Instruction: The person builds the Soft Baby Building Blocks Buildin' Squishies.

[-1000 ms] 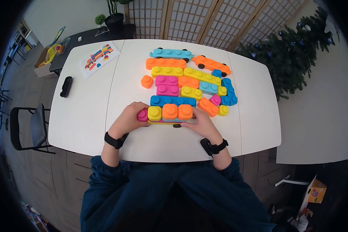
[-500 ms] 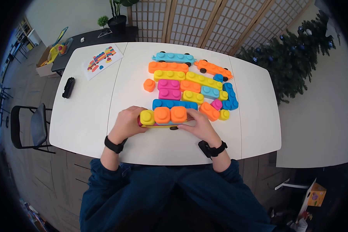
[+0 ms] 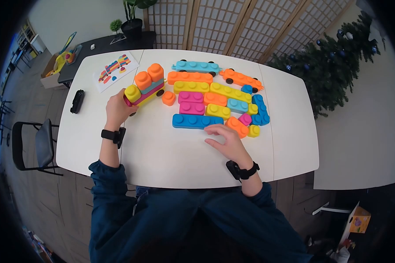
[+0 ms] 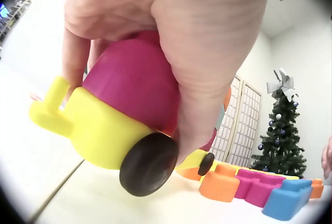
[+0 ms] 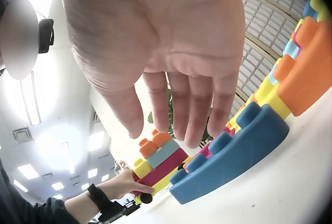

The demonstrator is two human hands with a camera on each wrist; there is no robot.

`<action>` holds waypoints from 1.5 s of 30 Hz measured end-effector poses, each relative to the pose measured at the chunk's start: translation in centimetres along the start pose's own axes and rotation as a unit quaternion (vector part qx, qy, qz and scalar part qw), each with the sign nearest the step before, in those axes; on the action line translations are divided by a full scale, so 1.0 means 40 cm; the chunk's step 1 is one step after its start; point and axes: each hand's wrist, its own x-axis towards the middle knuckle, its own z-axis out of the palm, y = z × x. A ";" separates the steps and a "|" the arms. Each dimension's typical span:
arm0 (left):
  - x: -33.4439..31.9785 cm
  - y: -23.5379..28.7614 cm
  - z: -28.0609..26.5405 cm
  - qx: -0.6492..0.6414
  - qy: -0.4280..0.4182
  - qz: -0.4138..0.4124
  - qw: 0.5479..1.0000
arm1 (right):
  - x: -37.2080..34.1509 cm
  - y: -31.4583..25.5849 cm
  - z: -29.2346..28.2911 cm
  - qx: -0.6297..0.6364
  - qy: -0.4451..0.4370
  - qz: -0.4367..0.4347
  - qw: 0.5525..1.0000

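The car point(image 3: 150, 93) is built from soft, bright blocks: a yellow base with dark wheels, a long pink layer, a light blue block, and one yellow and two orange blocks set on top. It is held at the left side of the table point(image 3: 162, 160), near the paper point(image 3: 115, 70), and its pink end is clamped between the thumb and fingers of the left hand point(image 3: 116, 110). The right hand point(image 3: 229, 143) is held open by the long blue block point(image 3: 197, 121), with its thumb and fingers apart. More blocks are laid in rows on the white table, with two flat wheeled bases, one light blue point(image 3: 197, 66) and one orange point(image 3: 242, 79), behind them. A black chair point(image 3: 44, 138), a screen point(image 3: 232, 26) and a tree point(image 3: 333, 57) with blue balls can be seen around it. Part of the pink end is hidden by the left hand. Whether all the wheels are rested on the table cannot be told.
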 end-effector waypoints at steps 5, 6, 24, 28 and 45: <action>0.015 -0.012 0.037 -0.006 -0.023 -0.019 1.000 | -0.015 0.009 -0.011 -0.007 0.007 0.000 1.000; 0.014 -0.015 0.040 -0.010 -0.030 -0.021 0.999 | -0.018 0.011 -0.013 -0.007 0.007 0.001 1.000; -0.195 0.147 -0.040 -0.204 0.212 0.125 0.947 | 0.249 -0.067 -0.249 -0.172 0.016 -0.070 0.983; -0.270 0.221 -0.027 -0.243 0.144 0.187 0.941 | 0.459 0.067 -0.241 -0.277 -0.033 -0.025 0.960; -0.279 0.220 -0.034 -0.253 0.068 0.186 0.947 | 0.722 0.305 -0.144 -0.313 -0.151 0.027 0.938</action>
